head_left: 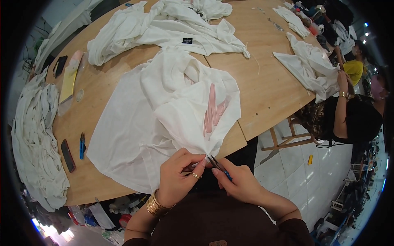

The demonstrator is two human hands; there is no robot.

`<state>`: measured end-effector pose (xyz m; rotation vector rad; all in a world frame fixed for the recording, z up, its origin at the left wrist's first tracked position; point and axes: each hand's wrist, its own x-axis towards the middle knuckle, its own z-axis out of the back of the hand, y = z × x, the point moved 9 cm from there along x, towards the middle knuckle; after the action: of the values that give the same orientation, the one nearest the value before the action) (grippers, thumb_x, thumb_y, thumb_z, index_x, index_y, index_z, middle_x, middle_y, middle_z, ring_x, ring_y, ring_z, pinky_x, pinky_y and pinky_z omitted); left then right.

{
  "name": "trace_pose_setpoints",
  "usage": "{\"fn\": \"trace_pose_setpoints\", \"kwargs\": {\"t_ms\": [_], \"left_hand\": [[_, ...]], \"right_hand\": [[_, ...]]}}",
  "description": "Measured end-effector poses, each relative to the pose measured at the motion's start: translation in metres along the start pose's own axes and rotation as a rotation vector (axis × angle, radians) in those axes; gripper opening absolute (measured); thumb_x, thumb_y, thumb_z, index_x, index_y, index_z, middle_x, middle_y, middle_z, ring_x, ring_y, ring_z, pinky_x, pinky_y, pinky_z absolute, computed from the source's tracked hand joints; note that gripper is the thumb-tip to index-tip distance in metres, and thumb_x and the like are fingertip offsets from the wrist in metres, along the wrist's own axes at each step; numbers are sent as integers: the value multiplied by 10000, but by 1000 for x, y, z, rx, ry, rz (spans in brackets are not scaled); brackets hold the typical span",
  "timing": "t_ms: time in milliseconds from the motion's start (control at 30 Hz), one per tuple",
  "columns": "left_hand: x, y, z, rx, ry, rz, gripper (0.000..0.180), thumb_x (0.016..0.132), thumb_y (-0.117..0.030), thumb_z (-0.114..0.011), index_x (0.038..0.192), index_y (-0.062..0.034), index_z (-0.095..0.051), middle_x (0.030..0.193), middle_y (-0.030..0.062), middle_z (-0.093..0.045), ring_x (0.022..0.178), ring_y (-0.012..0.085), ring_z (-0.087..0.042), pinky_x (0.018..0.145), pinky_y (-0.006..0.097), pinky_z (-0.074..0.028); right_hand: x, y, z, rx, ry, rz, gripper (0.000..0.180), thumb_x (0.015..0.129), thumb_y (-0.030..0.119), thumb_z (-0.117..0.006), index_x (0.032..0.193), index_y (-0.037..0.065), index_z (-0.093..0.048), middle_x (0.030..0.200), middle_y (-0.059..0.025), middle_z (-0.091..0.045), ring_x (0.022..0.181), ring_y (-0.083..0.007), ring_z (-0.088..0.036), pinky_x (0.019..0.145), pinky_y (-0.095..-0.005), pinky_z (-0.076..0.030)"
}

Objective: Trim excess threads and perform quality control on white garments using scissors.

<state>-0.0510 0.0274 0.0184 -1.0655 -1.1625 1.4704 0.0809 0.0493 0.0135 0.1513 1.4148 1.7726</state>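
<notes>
A white garment (127, 119) with a pink design on it lies spread over the near part of the wooden table. Its near edge is drawn to a point between my hands. My left hand (180, 168) is closed, pinching that edge of cloth. In my right hand (240, 182) is a pair of thread snips (219, 167) with dark blades and a blue handle. The tips of the blades meet the cloth right beside my left fingertips. Whether a thread lies between the blades is too small to tell.
More white garments (160, 30) are heaped at the back, and a long pile (37, 143) lines the left edge. Left on the table (262, 94) lie a phone (68, 156), blue snips (82, 146) and a yellow packet (68, 86). A co-worker (357, 119) sits at right, handling white cloth.
</notes>
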Motion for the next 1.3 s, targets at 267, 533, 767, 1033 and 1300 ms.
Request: {"fn": "trace_pose_setpoints", "kwargs": {"t_ms": [267,533,767,1033,1300], "left_hand": [[-4,-8,-3,80,-35,-117,163,783,-1,-672,946,5,-666,772,69,-593,635,111,-607,568,210,-486],[-8,6,-10,-82,32,25,155,791,-6,-671,946,-1,-672,738,50,-560,621,93,-588,560,204,-473],[2,0,-6,3,20,-45,142,788,-21,-681,929,-11,-677,729,49,-555,611,91,-572,560,205,-469],[-1,17,7,26,-13,-7,87,795,-87,-698,839,-26,-656,733,42,-582,621,108,-575,564,221,-461],[0,10,-2,30,12,-52,122,817,-128,-692,879,-25,-668,743,29,-579,629,94,-573,580,216,-468]], "right_hand": [[3,-9,-4,312,-9,-26,245,991,243,-406,941,24,-503,544,-51,-481,439,-123,-478,448,-255,-358],[6,-34,10,629,-172,-55,208,969,228,-466,922,33,-521,532,16,-457,464,-52,-417,455,-211,-328],[17,-13,24,217,-296,89,179,846,64,-592,1020,37,-557,620,8,-500,559,-44,-474,512,-210,-370],[23,-40,58,-269,-591,153,137,846,164,-637,885,38,-598,608,-106,-582,517,-232,-583,503,-307,-449],[30,-21,11,-115,-353,301,247,770,140,-704,996,63,-644,683,-96,-622,566,-148,-586,557,-260,-461]]}}
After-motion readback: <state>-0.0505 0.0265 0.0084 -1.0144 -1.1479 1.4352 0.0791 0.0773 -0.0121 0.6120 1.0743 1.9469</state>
